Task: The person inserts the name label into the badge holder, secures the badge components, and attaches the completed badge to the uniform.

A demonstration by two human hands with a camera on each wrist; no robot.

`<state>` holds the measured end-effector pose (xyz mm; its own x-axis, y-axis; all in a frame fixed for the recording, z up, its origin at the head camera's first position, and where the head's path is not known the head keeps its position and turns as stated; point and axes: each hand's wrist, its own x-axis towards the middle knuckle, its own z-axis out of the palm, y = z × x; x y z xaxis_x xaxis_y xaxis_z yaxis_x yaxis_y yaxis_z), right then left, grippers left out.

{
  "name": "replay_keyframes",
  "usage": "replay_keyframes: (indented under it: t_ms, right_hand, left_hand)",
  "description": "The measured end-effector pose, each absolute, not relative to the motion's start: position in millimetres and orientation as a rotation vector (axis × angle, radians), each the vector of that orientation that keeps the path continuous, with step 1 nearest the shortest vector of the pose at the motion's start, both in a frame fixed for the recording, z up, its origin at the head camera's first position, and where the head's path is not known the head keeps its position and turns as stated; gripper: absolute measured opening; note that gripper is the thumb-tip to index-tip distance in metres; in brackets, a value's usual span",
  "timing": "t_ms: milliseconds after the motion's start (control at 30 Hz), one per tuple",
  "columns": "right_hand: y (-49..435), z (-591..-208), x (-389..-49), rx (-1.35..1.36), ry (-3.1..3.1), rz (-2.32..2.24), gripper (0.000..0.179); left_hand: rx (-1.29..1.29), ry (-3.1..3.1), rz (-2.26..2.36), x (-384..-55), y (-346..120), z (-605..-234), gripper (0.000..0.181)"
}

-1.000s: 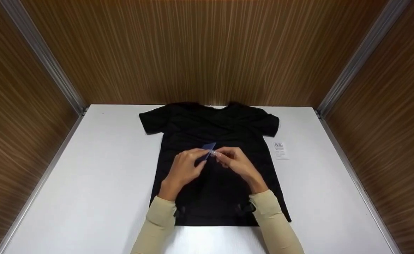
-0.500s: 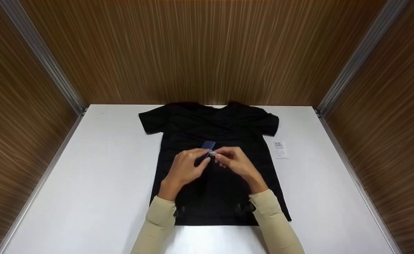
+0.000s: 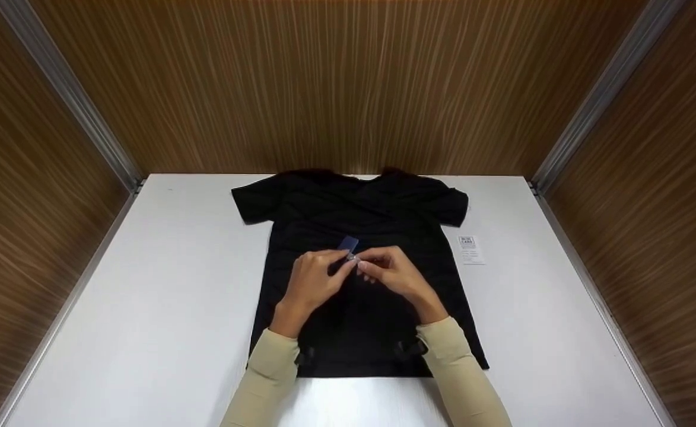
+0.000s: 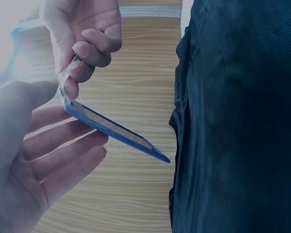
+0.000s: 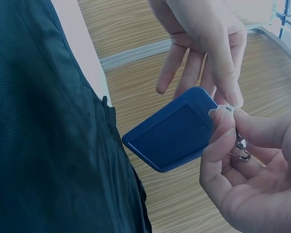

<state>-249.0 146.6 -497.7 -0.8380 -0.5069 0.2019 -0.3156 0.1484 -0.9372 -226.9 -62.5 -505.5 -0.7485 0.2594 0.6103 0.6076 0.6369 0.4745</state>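
Blue badge holder [image 5: 169, 133] up in the air, held above the middle of the black T-shirt [image 3: 359, 332], and both hands are on the job! Left hand [image 3: 309, 281] has thumb and forefinger pinched in at the holder's strap end, the other fingers spread behind it; whether that grip is on the plastic or on the strap itself, I can't quite tell. Right hand [image 3: 404, 279] is clamped, thumb to fingertips, on the clear strap [image 5: 225, 109], with a metal clip [image 5: 241, 144] dangling among the curled fingers. Close work, this, the fingertips of the two hands practically meeting.

So where's the danger? That strap looks short and slick; let the right-hand pinch slide, I'd say, and it could spring away from the fingers. The holder juts well out from one small grip at its end, so a loosened left thumb could let it swivel, or drop onto the shirt. And watch that clip: hanging loose, it might twist, or get in the way of the fingertips.

Off to the side, a white printed card [image 3: 471, 250] lies flat on the worktop [image 3: 181, 284], just beside the shirt; a careless brush of the right forearm might nudge it along.
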Motion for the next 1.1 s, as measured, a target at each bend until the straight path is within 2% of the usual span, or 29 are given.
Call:
replay_keyframes:
  t_ms: [500, 1100]
  right_hand:
    - [143.9, -501.4, -249.6, -0.824, 2.264, -1.787, 0.021]
    - [140.2, -500.9, -248.1, -0.764, 2.331, -1.775, 0.021]
  left_hand:
    - [-0.732, -2.291, -0.992, -229.9, -60.6, -508.0, 0.019]
    - [-0.754, -2.281, -0.961, -230.1, -56.8, -513.3, 0.018]
